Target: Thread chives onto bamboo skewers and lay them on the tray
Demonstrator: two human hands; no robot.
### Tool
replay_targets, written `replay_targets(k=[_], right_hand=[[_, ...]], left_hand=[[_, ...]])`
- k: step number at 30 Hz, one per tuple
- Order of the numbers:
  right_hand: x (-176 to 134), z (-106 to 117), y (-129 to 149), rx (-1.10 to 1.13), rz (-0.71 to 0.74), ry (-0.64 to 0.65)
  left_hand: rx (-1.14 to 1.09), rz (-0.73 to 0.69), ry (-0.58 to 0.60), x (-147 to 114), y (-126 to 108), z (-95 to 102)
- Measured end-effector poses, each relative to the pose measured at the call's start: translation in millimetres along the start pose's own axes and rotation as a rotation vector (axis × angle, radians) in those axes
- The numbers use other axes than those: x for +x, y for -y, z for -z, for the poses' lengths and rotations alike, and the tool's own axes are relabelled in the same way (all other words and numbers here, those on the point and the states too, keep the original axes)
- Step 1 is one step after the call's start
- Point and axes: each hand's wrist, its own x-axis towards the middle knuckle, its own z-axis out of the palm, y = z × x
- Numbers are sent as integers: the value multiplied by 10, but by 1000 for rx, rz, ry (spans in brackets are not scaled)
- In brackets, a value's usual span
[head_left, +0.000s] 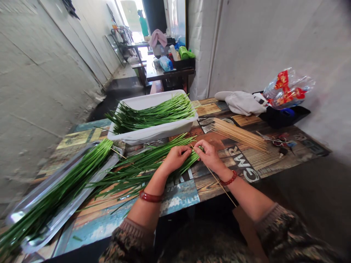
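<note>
My left hand (177,157) is closed, its thumb and fingers pinched around the ends of some garlic chives. Close beside it, my right hand (208,155) pinches a thin bamboo skewer (223,187), whose long end slants down past the table's front edge. The skewer's tip shows between both sets of fingers, at the chive stems. Loose garlic chives (131,166) lie across the table under and left of my hands. More chives (74,179) rest in a long metal tray (61,230) at the left, with a skewer across their pale ends.
Behind my hands, a white plastic tub (153,136) holds a heap of chives. A bundle of bamboo skewers (240,135) lies to the right, near scissors (278,140). Farther back are a light cap (244,103) and a plastic bag (287,89). A person (143,25) stands by the far doorway.
</note>
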Motion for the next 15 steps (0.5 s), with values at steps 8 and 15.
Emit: replay_targets(k=[8, 15], right_hand=[[-1, 49, 53, 113, -25, -29], [9, 49, 1, 120, -78, 41]], left_hand=[[-22, -27, -8, -13, 35, 23], [-31, 21, -54, 7, 10, 37]])
